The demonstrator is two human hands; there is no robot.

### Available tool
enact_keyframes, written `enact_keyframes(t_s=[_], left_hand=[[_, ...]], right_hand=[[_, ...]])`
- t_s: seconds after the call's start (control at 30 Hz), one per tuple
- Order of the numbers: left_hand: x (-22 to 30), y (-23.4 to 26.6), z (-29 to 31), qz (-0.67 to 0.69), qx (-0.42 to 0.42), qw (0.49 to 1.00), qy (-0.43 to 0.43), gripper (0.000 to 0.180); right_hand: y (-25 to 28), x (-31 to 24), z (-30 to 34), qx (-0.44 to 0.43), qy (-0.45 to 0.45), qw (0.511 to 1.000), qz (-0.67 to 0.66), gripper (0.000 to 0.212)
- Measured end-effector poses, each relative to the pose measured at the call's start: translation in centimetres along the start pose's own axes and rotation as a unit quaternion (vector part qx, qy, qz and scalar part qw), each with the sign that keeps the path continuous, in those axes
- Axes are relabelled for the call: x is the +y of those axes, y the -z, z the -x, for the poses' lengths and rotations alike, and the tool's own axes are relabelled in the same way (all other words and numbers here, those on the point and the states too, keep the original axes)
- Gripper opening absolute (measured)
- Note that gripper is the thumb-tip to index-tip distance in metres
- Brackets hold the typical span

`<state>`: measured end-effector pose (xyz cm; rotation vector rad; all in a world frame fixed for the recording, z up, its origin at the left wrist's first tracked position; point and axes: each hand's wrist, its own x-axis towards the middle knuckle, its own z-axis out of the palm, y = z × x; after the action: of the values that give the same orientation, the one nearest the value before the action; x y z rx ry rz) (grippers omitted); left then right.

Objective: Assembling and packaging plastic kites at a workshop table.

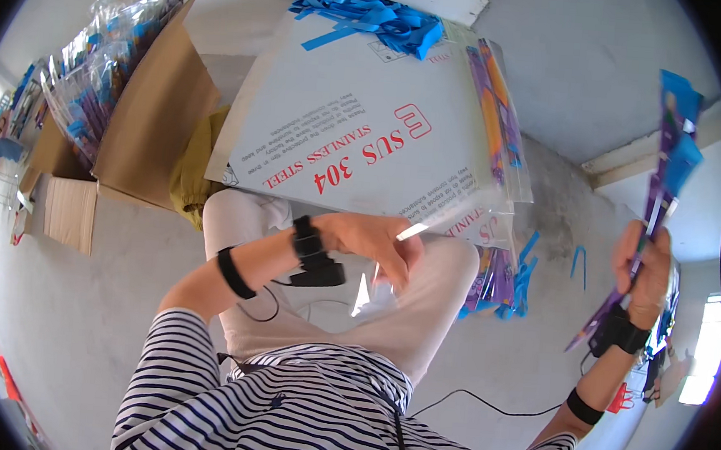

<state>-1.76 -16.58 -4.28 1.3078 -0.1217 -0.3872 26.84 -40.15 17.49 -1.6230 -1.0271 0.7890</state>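
My left hand [388,245] is over my lap, its fingers closed on a clear plastic bag [382,298] that catches the light. Raised at the far right, my right hand [646,266] grips a long, flat purple printed piece [654,191] with blue ribbon [681,164] on its upper part. That piece stands upright, slightly tilted, apart from the board. On the board [304,79], resting against my knees, lies a heap of blue ribbons [375,17] at the far edge. Clear packets with purple and orange contents [496,109] lie along the board's right side.
An open cardboard box [155,119] full of plastic-wrapped purple and blue packets [95,73] stands at left. Yellow-brown cloth [200,164] sits between box and board. More purple packets with blue ribbons [498,285] lie on the floor beside my right knee. A black cable [482,401] runs to my right arm.
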Motion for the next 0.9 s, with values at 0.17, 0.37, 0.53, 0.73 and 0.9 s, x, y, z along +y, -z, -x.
enact_keyframes(t_s=[0.17,0.37,0.53,0.73,0.9], left_hand=[[1.2,0.2,0.8,0.334,0.216,0.856,-0.33,0.016],[10.0,-0.5,1.2,0.324,0.366,0.813,-0.317,0.032],[13.1,2.5,3.4,0.261,0.482,0.738,-0.394,0.031],[10.1,12.3,7.4,0.255,0.595,0.671,-0.361,0.029],[2.6,23.6,11.7,0.199,0.783,0.535,-0.249,0.039]], right_hand=[[-10.2,3.2,-0.7,-0.086,-0.16,0.98,-0.083,0.03],[-17.3,6.9,-3.5,-0.372,-0.073,0.912,-0.158,0.036],[-18.3,10.6,-5.4,-0.392,-0.164,0.87,-0.252,0.037],[-17.4,14.3,-7.8,-0.365,-0.222,0.851,-0.304,0.03],[-16.2,15.3,-10.0,-0.258,-0.273,0.884,-0.277,0.023]])
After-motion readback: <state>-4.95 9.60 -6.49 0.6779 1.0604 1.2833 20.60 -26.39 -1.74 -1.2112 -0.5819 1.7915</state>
